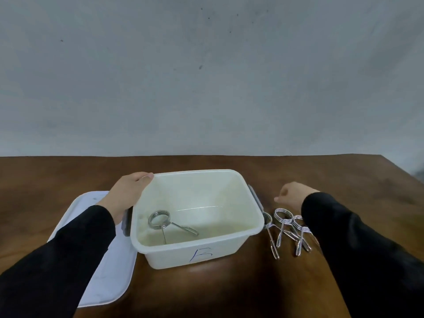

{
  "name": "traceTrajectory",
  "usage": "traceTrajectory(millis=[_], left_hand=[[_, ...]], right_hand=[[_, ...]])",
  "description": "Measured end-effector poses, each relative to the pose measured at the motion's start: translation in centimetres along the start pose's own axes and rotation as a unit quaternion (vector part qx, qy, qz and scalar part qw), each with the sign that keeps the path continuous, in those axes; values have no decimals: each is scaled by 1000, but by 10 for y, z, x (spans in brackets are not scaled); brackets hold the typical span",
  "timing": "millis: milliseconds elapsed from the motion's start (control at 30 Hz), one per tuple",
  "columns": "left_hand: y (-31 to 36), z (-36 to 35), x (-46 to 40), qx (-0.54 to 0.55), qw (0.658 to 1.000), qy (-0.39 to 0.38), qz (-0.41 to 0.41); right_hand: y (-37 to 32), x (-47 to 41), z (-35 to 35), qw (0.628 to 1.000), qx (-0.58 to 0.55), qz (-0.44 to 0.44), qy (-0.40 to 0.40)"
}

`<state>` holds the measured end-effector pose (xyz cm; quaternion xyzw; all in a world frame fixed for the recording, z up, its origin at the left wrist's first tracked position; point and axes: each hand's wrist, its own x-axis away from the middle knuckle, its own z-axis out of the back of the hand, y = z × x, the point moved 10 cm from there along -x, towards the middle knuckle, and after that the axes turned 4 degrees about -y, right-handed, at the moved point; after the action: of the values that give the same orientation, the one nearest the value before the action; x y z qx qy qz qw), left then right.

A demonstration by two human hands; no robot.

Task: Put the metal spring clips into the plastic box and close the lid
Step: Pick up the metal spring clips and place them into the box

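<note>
White plastic box (197, 249) open at tabletop (229, 290) centre; one spring clip (160, 222) already inside. Three clips (288, 228) left at 3 o'clock; lid (107, 278) laid at 9 o'clock. Box rim gripped by left hand (128, 193); right hand (291, 195) loosely curled, empty.

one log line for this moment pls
left hand steadies box | right hand empty above table clips | one clip in box | lid off

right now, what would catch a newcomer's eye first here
The open white plastic box at the table's centre, with one metal spring clip lying inside and the left hand on its left rim. To its right, more clips lie on the wood below the right hand; the lid lies flat at left.
</note>
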<state>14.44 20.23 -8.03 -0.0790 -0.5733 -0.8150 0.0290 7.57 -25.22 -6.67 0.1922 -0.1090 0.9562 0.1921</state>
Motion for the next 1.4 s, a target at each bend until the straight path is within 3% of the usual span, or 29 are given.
traceTrajectory(millis=[200, 400, 600, 967, 1200, 1400], left_hand=[[-3, -1, -1, 13, 1000, -17, 7], [1, -6, 5, 36, 999, -35, 8], [5, -6, 9, 50, 998, -29, 6], [3, -5, 9, 64, 997, -30, 10], [7, -6, 12, 44, 999, -33, 3], [12, -5, 15, 37, 999, -29, 3]], right_hand=[[65, -10, -39, 985, 109, -101, -91], [94, -29, -36, 988, 60, -136, -39], [116, -16, -51, 975, 105, -177, -84], [114, -26, -63, 972, 120, -187, -83], [92, -20, -25, 986, 65, -152, -30], [-27, 39, 79, 992, -36, 32, 113]])
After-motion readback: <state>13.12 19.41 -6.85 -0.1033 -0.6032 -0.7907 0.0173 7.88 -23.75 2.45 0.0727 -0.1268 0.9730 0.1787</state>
